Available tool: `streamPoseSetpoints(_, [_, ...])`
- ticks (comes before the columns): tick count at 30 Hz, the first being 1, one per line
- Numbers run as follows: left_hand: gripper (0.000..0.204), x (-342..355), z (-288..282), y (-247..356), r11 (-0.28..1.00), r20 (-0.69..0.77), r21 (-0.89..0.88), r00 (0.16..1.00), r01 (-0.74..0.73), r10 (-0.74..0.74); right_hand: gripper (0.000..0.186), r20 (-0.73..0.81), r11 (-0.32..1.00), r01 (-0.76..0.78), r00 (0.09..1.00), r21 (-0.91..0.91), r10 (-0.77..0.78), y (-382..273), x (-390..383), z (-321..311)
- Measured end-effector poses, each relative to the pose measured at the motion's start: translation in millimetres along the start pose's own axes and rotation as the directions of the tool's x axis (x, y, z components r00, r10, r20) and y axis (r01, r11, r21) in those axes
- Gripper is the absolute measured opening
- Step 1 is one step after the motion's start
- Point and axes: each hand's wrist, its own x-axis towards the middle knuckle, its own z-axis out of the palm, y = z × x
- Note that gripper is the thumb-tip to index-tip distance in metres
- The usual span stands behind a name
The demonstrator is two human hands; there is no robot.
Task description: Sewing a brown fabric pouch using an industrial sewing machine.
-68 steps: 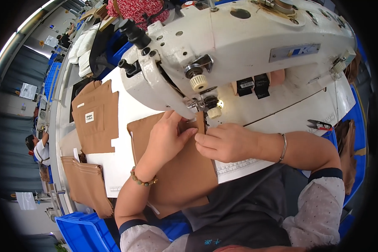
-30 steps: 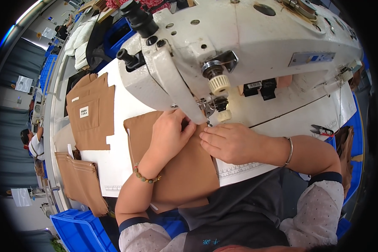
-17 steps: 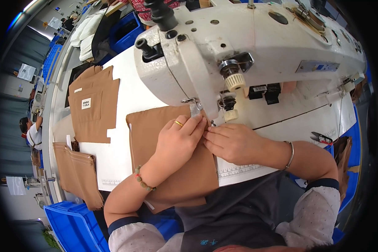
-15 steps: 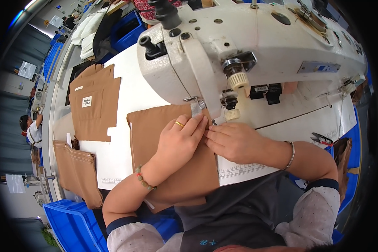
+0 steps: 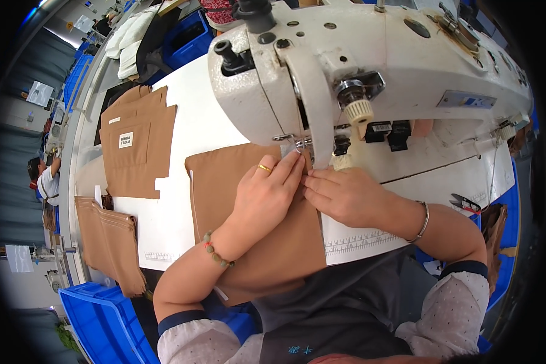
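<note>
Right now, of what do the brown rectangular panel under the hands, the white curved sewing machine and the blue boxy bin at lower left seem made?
Brown panel: probably matte cloth, dull and softly drooping.
Sewing machine: likely painted metal, glossy with highlights and stains.
Blue bin: apparently smooth plastic, evenly coloured.

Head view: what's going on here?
A person at a sewing machine has both hands on a brown cloth. The left hand lies on it, fingertips close to the needle area; the right hand is at its right edge, its grip unclear. Whether the needle is in the cloth can't be seen. A brown pocketed panel lies to the left, snips to the right.
</note>
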Motion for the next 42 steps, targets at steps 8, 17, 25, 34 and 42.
streamPoseSetpoints(8, [0.043,1.5,2.3,1.0,1.000,0.007,0.017,1.000,-0.004,0.004,0.019,-0.006,1.000,-0.010,1.000,-0.020,0.010,-1.2,-0.4,-3.6])
streamPoseSetpoints(17, [0.056,-28.4,-48.0,45.9,0.891,0.209,-0.408,0.971,0.197,-0.119,0.022,0.111,0.957,-0.288,0.951,-0.019,0.288,-50.0,0.1,-38.4])
streamPoseSetpoints(25, [0.047,-128.4,-33.2,113.9,0.958,-0.063,-0.274,0.992,0.085,-0.106,0.028,0.066,0.835,-0.505,0.861,0.220,0.504,-143.6,-56.9,-21.4])
streamPoseSetpoints(34, [0.023,-133.6,-52.5,126.9,0.977,-0.150,-0.211,0.988,-0.013,-0.019,0.013,0.372,0.024,-0.626,0.493,0.779,0.787,-168.9,-85.4,30.6])
streamPoseSetpoints(42, [0.034,-137.8,-54.7,134.9,0.979,-0.114,-0.203,0.993,-0.031,0.008,0.009,0.684,-0.432,-0.552,0.418,0.714,0.597,-189.2,-87.1,-23.3])
